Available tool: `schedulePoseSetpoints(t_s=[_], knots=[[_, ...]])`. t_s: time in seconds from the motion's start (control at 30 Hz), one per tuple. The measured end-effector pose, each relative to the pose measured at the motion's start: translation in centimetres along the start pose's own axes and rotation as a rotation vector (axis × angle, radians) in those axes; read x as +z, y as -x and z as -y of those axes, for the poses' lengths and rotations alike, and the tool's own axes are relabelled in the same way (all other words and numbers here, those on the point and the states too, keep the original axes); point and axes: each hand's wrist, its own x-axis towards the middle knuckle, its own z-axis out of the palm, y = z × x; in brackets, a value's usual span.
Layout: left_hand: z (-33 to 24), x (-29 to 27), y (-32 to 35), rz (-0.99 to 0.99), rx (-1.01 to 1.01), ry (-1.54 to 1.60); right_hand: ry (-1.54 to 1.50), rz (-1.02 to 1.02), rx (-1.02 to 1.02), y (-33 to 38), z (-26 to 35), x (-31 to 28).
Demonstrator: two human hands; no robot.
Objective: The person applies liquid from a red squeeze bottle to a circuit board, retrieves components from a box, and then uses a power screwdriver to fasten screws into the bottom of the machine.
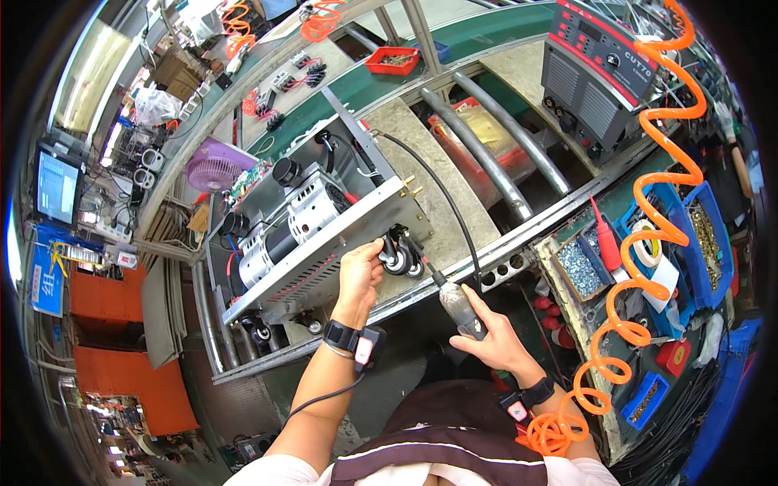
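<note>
A metal machine chassis (324,231) lies on its side on the conveyor line, its inside showing a silver motor or pump unit (312,212). At its near right corner, a twin-wheel caster (397,257) sits against the panel, and my left hand (361,274) pinches it from the left. In my right hand (496,342) is a grey air screwdriver (460,308), slanting up and left. The driver's bit reaches close to the caster's mounting plate; whether it touches a screw is too small to tell. Two more casters (314,326) show along the chassis's lower edge.
An orange coiled hose (624,364) hangs at the right. Beside me, a bench carries a box of screws (583,266), a red pointed bottle (605,239) and blue bins (705,243). Bare rollers (494,154) separate the chassis from a grey machine (596,77). A purple fan (215,166) stands behind.
</note>
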Motion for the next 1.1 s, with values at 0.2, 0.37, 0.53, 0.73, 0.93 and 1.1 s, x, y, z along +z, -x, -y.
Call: schedulePoseSetpoints(t_s=[0.2, 0.37, 0.53, 0.73, 0.93, 1.1], knots=[[-1.6, 1.1, -0.7, -0.048, 0.114, -0.135, -0.090, -0.071, -0.068, -2.1, 0.6, 0.6], [-0.9, 0.4, -1.6, 0.114, 0.042, 0.195, -0.053, -0.108, -0.070, -2.6, 0.0, 0.5], [-0.1, -0.5, -2.2, 0.284, 0.081, 0.208, 0.008, -0.052, -0.004, -2.7, 1.1, -0.3], [0.3, -1.0, -2.8, 0.326, 0.097, 0.169, 0.153, -0.093, -0.050, -2.7, 1.2, -0.4], [0.4, -0.8, -2.8, 0.269, 0.114, 0.150, 0.185, -0.103, -0.054, -2.7, 1.4, -0.1], [0.9, -1.2, -2.9, 0.267, 0.145, 0.183, 0.344, -0.101, -0.062, -2.6, 1.8, -0.4]])
